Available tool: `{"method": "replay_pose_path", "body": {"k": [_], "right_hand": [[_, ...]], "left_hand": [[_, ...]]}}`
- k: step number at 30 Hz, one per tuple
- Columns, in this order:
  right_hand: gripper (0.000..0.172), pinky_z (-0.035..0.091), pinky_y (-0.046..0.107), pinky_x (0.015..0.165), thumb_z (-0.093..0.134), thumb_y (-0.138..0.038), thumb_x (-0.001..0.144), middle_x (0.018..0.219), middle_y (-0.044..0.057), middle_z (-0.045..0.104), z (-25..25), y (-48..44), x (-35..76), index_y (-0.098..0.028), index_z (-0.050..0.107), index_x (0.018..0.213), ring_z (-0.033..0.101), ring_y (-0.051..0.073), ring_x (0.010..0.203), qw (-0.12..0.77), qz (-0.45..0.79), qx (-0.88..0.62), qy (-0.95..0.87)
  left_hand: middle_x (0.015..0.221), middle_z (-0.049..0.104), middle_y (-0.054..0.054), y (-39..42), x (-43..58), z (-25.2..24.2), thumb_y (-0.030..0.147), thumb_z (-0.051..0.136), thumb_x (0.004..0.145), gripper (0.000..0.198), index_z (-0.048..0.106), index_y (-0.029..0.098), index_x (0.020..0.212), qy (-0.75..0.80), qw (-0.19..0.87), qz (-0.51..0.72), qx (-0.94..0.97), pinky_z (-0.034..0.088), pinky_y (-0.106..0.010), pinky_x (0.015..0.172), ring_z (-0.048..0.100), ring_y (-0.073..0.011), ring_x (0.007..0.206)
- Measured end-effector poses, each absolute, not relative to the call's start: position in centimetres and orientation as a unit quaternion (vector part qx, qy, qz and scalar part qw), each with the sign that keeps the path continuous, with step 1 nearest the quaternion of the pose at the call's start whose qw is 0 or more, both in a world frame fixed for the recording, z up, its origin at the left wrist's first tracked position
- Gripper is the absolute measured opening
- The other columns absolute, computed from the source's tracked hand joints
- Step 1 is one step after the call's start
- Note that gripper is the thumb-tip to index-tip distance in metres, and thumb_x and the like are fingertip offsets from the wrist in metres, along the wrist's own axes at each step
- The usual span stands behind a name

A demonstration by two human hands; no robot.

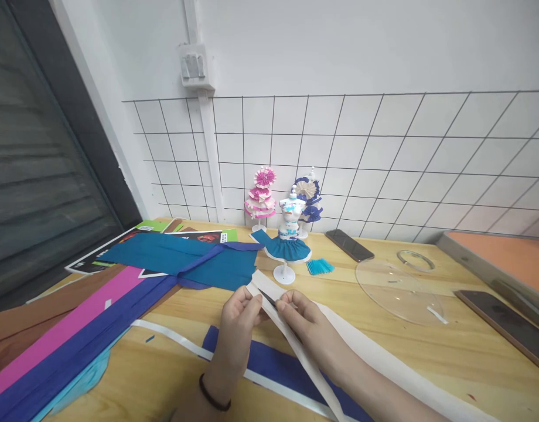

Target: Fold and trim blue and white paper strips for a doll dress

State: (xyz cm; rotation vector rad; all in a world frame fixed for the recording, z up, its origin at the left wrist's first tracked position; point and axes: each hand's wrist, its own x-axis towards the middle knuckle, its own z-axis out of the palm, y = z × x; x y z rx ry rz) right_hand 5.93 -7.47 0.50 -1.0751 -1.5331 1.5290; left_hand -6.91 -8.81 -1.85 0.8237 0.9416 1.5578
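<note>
Cream paper (361, 341): long strip, in both hands, just in front of teal-skirted dress form (291, 224).
L hand (238, 316): grip pinching paper's edge.
R hand (303, 321): grip closed on dark slim tool (268, 295), mostly hidden, at paper's split.
Blue paper (272, 358): on worktop (454, 346), below hands, nearer wearer than form.
Teal fringe (320, 267): just R of form.
Phone (349, 244): farther R.

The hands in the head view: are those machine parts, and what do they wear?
No, human: the left hand and right hand are both ungloved. A thin, dark wristband circles the left wrist. No sleeves or cables show.
</note>
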Motion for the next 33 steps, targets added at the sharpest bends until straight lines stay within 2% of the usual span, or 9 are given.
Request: {"method": "replay_pose_path", "body": {"k": [5,23,33], "right_hand": [[0.030,0.030,0.024,0.061,0.051,-0.046,0.081,0.065,-0.005,0.040,0.8,-7.6,5.9,-0.021,0.040,0.071,0.036,0.013,0.064,0.369,0.590,-0.404,-0.594],[0.035,0.024,0.023,0.050,0.050,-0.055,0.079,0.054,-0.007,0.040,1.0,-7.1,5.6,-0.022,0.040,0.073,0.031,0.011,0.052,0.341,0.581,-0.426,-0.604],[0.033,0.027,0.023,0.050,0.047,-0.054,0.081,0.056,-0.007,0.040,2.2,-7.2,5.7,-0.022,0.040,0.072,0.034,0.011,0.053,0.322,0.552,-0.428,-0.639]], "left_hand": [[0.078,0.066,-0.003,-8.9,-6.8,-1.6,0.026,0.060,0.074,0.012,0.061,0.016,0.080,0.393,0.537,0.661,0.346,0.047,-0.026,0.065,0.060,-0.0159,0.075],[0.068,0.063,0.000,-9.1,-6.8,-1.6,0.027,0.056,0.077,0.010,0.056,0.017,0.074,0.391,0.524,0.651,0.384,0.046,-0.026,0.065,0.058,-0.0152,0.069],[0.062,0.052,0.003,-9.1,-7.1,-1.9,0.030,0.058,0.077,0.014,0.057,0.017,0.072,0.451,0.441,0.654,0.418,0.040,-0.023,0.062,0.050,-0.0133,0.064]]}}
